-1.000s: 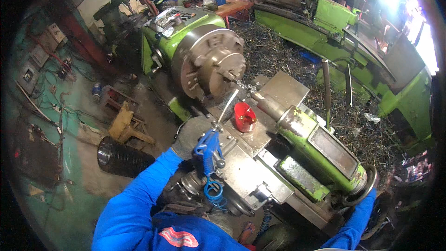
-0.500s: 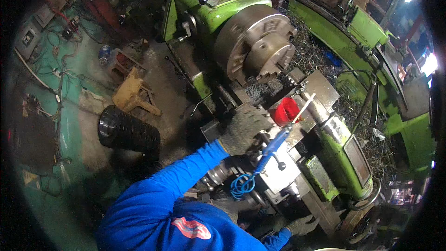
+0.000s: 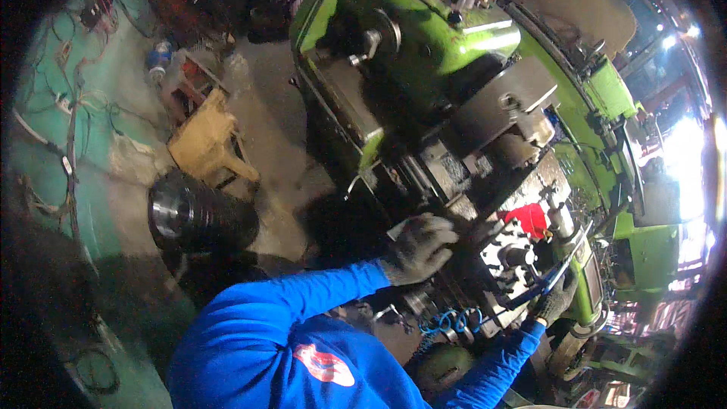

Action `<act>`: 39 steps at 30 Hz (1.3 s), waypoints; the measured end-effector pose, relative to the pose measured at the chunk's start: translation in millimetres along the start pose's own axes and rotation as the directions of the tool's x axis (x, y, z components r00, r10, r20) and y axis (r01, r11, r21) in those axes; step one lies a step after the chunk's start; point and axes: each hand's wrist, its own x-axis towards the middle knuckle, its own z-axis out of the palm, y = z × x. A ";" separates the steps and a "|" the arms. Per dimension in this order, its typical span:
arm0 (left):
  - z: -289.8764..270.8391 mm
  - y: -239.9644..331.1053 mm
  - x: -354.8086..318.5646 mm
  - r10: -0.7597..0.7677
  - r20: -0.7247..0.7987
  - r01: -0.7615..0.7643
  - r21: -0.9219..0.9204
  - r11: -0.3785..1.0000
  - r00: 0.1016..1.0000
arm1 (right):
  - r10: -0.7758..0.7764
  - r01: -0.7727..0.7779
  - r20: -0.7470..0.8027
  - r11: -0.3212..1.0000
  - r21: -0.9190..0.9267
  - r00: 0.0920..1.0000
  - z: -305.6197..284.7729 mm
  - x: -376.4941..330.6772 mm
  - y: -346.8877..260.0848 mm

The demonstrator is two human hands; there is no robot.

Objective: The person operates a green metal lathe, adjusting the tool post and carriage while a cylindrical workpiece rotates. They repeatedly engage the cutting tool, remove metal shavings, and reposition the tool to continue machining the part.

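We rest our gloved left hand (image 3: 419, 248), fingers loosely spread, on the lathe carriage (image 3: 485, 257) just left of the red cup (image 3: 528, 219), while our right hand (image 3: 555, 301) grips the blue air gun (image 3: 547, 285) below it, light, rigid, best held by its handle.

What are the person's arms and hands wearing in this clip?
Both arms are in bright blue long sleeves. The left hand wears a grey knit work glove with soiled fingers; the right hand wears a dark grey glove. A red and white patch shows on the blue top.
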 end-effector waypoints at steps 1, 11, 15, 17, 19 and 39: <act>-12.1 -25.0 -23.8 -0.128 0.003 0.128 -0.015 0.992 0.992 | 0.012 -0.005 0.067 0.994 -0.107 0.998 -2.1 0.8 -7.5; -117.7 -213.6 -162.7 -0.846 0.516 0.184 0.826 0.533 0.133 | 0.087 0.135 0.225 0.581 -0.803 0.970 12.2 -1.2 -52.3; -103.6 -270.2 -162.7 -0.914 0.341 0.632 0.663 0.401 0.222 | 0.010 0.085 0.126 0.686 -0.722 0.992 33.4 1.6 -47.7; -89.6 -286.6 -150.3 -0.926 0.271 0.616 0.692 0.377 0.263 | -0.003 0.010 0.010 0.716 -0.698 1.000 30.8 -0.2 -36.9; -71.7 -324.1 -163.5 -0.952 0.246 0.685 0.663 0.301 0.181 | 0.082 -0.095 -0.052 0.686 -0.721 0.995 29.1 0.1 -39.3; 11.9 -481.6 -242.8 -0.792 0.389 0.872 0.062 -0.486 -0.470 | 0.097 -0.195 -0.169 0.476 -0.857 0.981 -39.9 2.7 10.7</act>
